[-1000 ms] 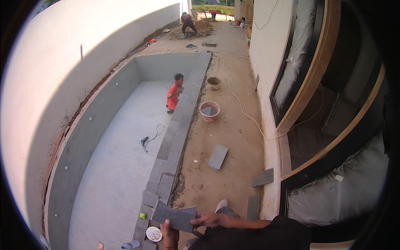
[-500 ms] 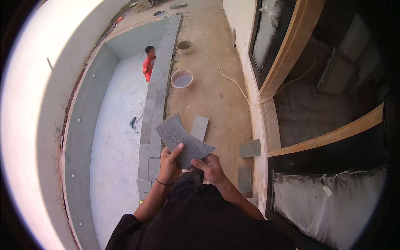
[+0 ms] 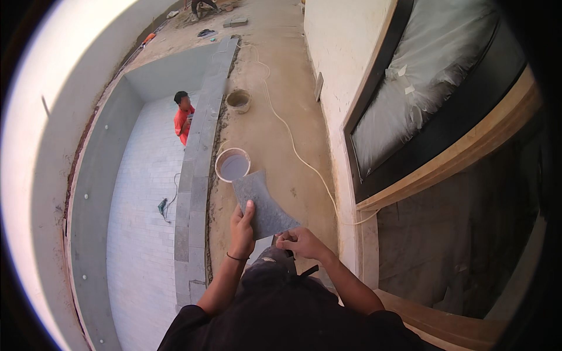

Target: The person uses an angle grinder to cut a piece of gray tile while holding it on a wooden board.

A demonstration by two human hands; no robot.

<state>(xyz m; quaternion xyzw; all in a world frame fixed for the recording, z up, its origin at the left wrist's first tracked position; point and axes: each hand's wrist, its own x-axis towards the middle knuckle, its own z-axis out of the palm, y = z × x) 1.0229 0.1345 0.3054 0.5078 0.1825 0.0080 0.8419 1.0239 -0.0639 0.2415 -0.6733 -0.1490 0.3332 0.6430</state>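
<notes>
My left hand grips a dark grey stone tile with a concave cut edge, thumb on its face. My right hand is closed at the tile's lower right corner; what its fingertips hold, if anything, I cannot make out. Just beyond the tile is a pink bucket of grey liquid. A pale slab lies on the ground beneath my hands, partly hidden.
Left is a tiled pool with stone coping, a worker in red and a corded power tool. A mortar bucket and long cable lie ahead. A wooden-framed doorway is right; another worker is far off.
The view has tilted down and swung right. The tile rose in front of me and turned more upright. My right hand has slipped lower at its corner, its thumb off the face.
</notes>
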